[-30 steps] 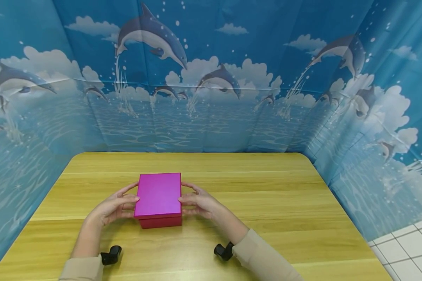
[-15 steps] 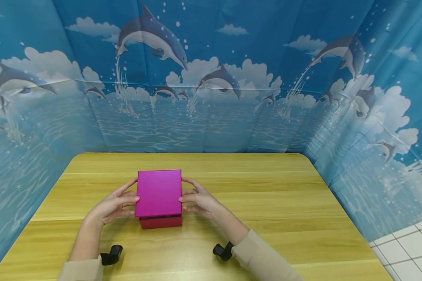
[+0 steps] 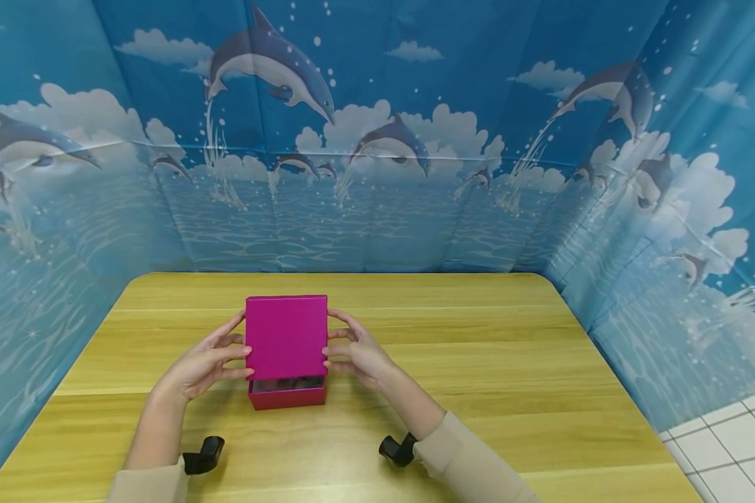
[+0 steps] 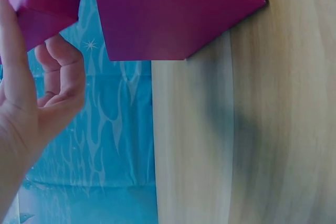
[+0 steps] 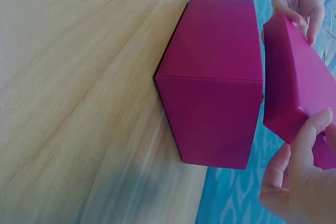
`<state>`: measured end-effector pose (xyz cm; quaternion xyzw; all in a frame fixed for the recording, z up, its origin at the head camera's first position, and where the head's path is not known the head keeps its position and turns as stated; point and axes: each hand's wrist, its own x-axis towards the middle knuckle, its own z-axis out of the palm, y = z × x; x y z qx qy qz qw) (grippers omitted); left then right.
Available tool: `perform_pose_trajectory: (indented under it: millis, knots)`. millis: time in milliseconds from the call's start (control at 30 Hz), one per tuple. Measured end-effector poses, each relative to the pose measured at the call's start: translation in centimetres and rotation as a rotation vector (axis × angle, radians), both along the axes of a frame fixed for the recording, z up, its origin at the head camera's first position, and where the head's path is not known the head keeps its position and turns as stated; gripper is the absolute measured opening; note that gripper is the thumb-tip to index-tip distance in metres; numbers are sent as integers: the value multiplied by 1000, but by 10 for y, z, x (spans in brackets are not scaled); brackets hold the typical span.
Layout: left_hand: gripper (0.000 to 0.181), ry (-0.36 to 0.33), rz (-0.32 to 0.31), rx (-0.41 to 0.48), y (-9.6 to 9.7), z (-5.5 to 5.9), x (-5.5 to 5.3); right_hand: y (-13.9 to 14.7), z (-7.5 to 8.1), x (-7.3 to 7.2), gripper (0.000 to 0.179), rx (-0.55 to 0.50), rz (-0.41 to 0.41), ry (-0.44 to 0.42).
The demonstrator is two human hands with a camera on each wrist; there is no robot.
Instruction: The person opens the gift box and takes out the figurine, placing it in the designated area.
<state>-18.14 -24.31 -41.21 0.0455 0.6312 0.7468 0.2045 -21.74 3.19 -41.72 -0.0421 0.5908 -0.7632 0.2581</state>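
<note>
A magenta box lid (image 3: pixel 286 337) is held by both hands in the head view, raised off its box (image 3: pixel 287 399) and tilted. My left hand (image 3: pixel 198 367) grips the lid's left side, thumb on the top face. The right side is gripped likewise by my right hand (image 3: pixel 368 360). Through the front gap, greyish contents (image 3: pixel 289 383) show, too dark to identify. A clear gap separates the lid (image 5: pixel 294 72) from the box (image 5: pixel 215 77) in the right wrist view. In the left wrist view the left hand (image 4: pixel 42 93) has its fingers at the lid's edge.
The box stands on a wood-grain table (image 3: pixel 478 377), left of its middle. A blue dolphin-print curtain (image 3: pixel 377 209) hangs behind and along the sides. Black wrist-worn devices, one by the left sleeve (image 3: pixel 204 455) and one by the right, sit low over the table.
Both hands have raised the lid off the box and tipped its top face toward the camera. A gap has opened at the front, showing the inside. The box has stayed in place.
</note>
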Motion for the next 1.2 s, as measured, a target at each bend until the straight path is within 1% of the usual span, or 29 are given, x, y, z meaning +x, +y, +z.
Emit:
perform_pose_trajectory:
  millis: [133, 200, 467, 633, 733, 833, 1000, 1100, 1200]
  knots:
    - [76, 11, 0, 29, 2, 3, 0, -1, 1, 1, 63, -35, -31, 11]
    - [75, 15, 14, 41, 3, 3, 0, -1, 1, 1, 62, -49, -44, 25]
    - [69, 24, 119, 101, 8, 0, -1, -2, 0, 2, 54, -115, -75, 80]
    - [56, 37, 163, 156, 9, -2, -1, -3, 0, 3, 52, -160, -96, 81]
    - [49, 36, 170, 177, 10, -1, -1, -3, 2, 3, 48, -163, -114, 84]
    - [39, 47, 161, 206, 11, 0, 0, -3, 2, 3, 41, -169, -140, 82]
    - [34, 100, 135, 258, 12, 2, 2, -2, 0, 2, 22, -209, -169, 73]
    - [30, 123, 158, 256, 15, 3, 3, -2, 0, 2, 17, -221, -179, 77]
    - [28, 134, 189, 224, 17, 4, 3, -3, 0, 3, 16, -211, -188, 84]
